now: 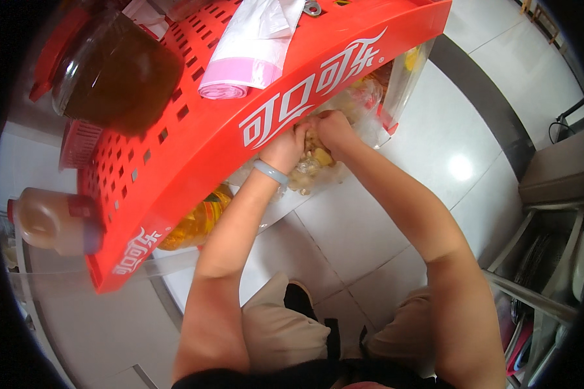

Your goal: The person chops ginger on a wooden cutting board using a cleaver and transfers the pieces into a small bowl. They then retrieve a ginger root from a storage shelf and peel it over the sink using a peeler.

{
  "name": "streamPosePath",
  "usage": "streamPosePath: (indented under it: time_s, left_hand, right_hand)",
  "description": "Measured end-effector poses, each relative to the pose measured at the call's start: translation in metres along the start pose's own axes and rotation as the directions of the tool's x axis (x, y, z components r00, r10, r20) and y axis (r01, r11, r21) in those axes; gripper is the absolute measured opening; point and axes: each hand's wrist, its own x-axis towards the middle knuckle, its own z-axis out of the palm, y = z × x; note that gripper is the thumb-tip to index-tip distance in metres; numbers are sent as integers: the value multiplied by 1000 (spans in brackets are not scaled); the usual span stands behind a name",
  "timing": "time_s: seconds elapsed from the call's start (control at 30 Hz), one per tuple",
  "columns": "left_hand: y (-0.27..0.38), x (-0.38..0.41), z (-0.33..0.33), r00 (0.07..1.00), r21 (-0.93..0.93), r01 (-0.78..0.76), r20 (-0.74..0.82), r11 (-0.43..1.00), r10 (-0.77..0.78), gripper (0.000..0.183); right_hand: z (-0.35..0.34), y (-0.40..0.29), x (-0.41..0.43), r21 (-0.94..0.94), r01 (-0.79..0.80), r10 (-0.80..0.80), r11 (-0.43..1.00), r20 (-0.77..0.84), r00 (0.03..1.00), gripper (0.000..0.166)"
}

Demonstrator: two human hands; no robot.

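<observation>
A clear plastic bag (305, 171) of pale, knobbly pieces that look like ginger or garlic lies on the lower shelf, beneath the front edge of a red plastic rack shelf (175, 165). My left hand (284, 150), with a pale bangle (271, 172) at the wrist, grips the bag from the left. Close against it, my right hand (335, 132) is curled on the bag from the right. Fingertips of both hands are partly hidden among the plastic and the contents. Yellow-brown pieces (322, 156) show between the hands.
On the upper shelf are a roll of plastic bags (246, 58), a large jar of dark liquid (121, 73) and a plastic jug (58, 221). A bottle of yellow oil (194, 221) lies below. Metal racking (535, 291) stands at right, over a tiled floor (365, 209).
</observation>
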Motion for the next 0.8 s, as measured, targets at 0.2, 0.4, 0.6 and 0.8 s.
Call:
streamPosePath:
  time_s: [0.2, 0.4, 0.6, 0.8]
  left_hand:
    - [-37, -2, 0, 974, -278, 35, -204, 960, -94, 29]
    - [-61, -22, -20, 765, -903, 415, 412, -110, -495, 25]
    - [-7, -10, -9, 726, -774, 544, 628, -324, -282, 27]
    - [37, -5, -9, 571, -503, 735, 821, -455, 14, 36]
  right_hand:
    - [1, 16, 45, -249, 550, -590, 797, -123, 798, 31]
    - [-4, -19, 32, 387, -20, -37, 922, 140, 989, 23]
    - [-15, 69, 90, -320, 432, -422, 843, 103, 901, 39]
    - [-70, -1, -3, -250, 243, -192, 937, 210, 959, 28]
